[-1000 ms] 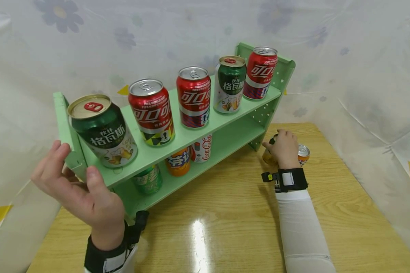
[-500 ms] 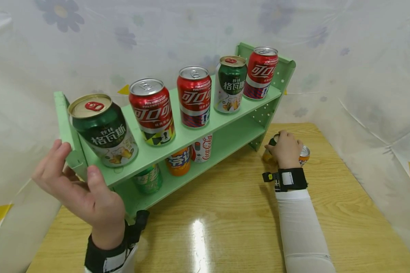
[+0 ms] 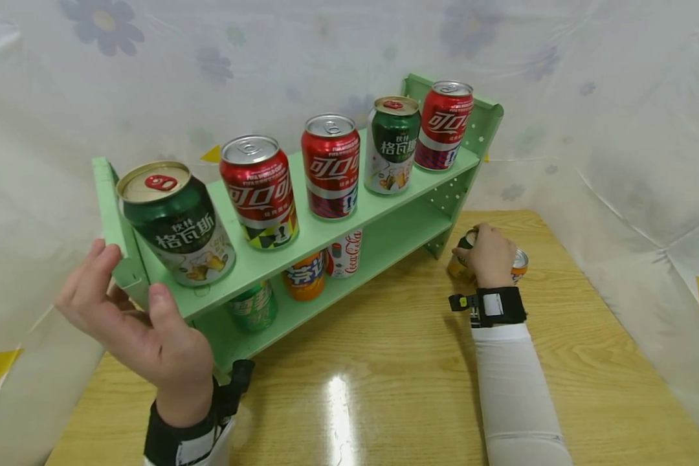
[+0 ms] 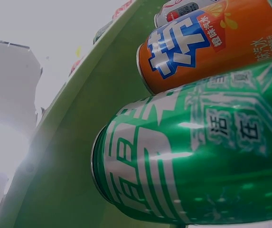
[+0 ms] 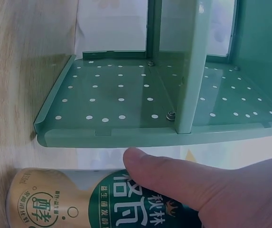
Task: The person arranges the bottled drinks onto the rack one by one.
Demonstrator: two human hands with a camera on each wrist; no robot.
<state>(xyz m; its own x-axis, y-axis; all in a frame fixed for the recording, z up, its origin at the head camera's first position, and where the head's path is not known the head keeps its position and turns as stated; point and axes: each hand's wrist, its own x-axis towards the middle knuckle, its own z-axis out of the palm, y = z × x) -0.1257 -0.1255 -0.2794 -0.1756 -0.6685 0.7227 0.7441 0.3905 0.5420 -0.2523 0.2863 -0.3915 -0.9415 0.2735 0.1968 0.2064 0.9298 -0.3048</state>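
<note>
My right hand grips a green-and-gold drink can standing on the table, right of the green shelf. In the right wrist view the thumb presses on the dark green label of that can. Just right of the hand, an orange can is partly hidden. My left hand is at the left front corner of the two-tier shelf, fingers and thumb spread about the side panel. Nearest to it, on the upper board, stands a green-and-white kvass can.
Red cola cans and another kvass can line the upper board. Below stand a green can, an orange soda can and a white cola can. Wooden table lies in front; plastic sheeting surrounds it.
My right hand has shifted very slightly to the right at the can, covering a little more of the orange can. The left hand, shelf and shelved cans stay in place.
</note>
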